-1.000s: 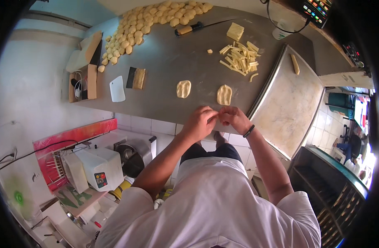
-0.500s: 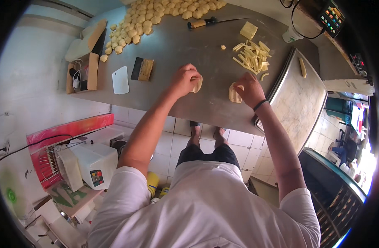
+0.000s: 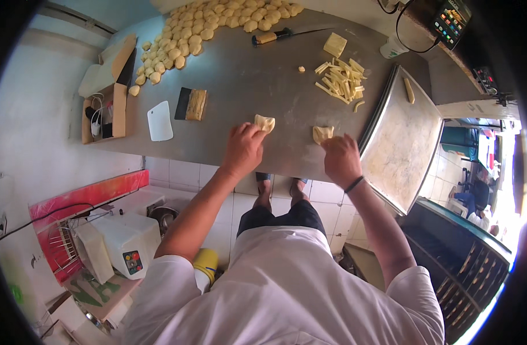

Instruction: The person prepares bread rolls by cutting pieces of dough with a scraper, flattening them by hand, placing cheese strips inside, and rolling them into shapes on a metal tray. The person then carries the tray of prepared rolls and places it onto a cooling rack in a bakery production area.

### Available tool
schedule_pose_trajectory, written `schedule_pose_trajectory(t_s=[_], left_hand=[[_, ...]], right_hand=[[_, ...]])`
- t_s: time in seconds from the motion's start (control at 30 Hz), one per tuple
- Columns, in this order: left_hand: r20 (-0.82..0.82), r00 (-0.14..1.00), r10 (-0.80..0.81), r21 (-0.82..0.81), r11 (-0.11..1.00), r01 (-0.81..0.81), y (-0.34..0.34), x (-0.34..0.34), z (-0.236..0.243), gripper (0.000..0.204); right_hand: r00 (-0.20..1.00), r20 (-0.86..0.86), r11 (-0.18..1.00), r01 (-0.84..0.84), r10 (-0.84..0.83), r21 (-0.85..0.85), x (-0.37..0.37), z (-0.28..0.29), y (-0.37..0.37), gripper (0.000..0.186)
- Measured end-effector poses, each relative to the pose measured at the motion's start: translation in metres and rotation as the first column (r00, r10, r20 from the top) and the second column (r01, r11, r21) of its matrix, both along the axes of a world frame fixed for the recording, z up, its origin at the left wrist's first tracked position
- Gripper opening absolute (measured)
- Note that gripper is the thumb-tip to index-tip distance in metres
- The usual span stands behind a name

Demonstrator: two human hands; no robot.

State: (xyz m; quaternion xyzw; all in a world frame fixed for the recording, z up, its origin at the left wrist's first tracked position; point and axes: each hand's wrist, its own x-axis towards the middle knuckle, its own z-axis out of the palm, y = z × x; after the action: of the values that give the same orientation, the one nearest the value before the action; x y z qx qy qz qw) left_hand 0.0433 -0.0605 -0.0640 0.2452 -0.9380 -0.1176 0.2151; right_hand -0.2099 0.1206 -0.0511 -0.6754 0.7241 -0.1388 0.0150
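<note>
Head view: left hand (image 3: 245, 148), fingers drawn together, pinching the lower edge of the left dough piece (image 3: 265, 122); right hand (image 3: 342, 158), fingers likewise closed at the lower edge of the right dough piece (image 3: 321, 134). Both pieces near frame centre on the grey table (image 3: 234, 69); left piece lies up-right of its fingertips, right piece up-left. Long axes unclear, edges partly covered. Farther out, upper right: pale sticks (image 3: 345, 81), nearer the right hand; upper left: dough balls (image 3: 195, 35)
</note>
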Motion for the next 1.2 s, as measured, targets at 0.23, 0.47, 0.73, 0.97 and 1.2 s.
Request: schedule_pose_trajectory(t_s=[0.23,0.47,0.73,0.97,1.2], left_hand=[[-0.282,0.956,0.076,-0.024,0.996,-0.086,-0.054,-0.106,-0.015,0.027],[-0.16,0.976,0.146,0.103,0.986,-0.131,-0.037,-0.099,-0.039,0.021],[-0.162,0.987,-0.001,0.145,0.989,0.025,-0.037,-0.11,-0.038,0.017],[-0.092,0.995,-0.046,0.101,0.993,0.055,-0.045,-0.103,-0.03,0.031],[0.201,0.979,-0.015,0.146,0.989,-0.014,0.029,0.003,-0.022,0.063]], right_hand=[[0.963,-0.161,0.965,0.184,-0.214,-0.185,-0.011,-0.029,-0.121,0.031],[0.976,0.078,0.977,0.207,-0.203,-0.051,-0.004,-0.054,-0.101,0.014],[0.959,0.132,0.93,0.277,-0.251,-0.242,-0.009,-0.044,-0.098,0.018],[0.942,0.15,0.953,0.29,-0.3,0.085,0.001,-0.036,-0.106,0.027],[0.988,0.056,0.984,0.14,-0.147,0.11,0.048,-0.043,0.008,0.068]])
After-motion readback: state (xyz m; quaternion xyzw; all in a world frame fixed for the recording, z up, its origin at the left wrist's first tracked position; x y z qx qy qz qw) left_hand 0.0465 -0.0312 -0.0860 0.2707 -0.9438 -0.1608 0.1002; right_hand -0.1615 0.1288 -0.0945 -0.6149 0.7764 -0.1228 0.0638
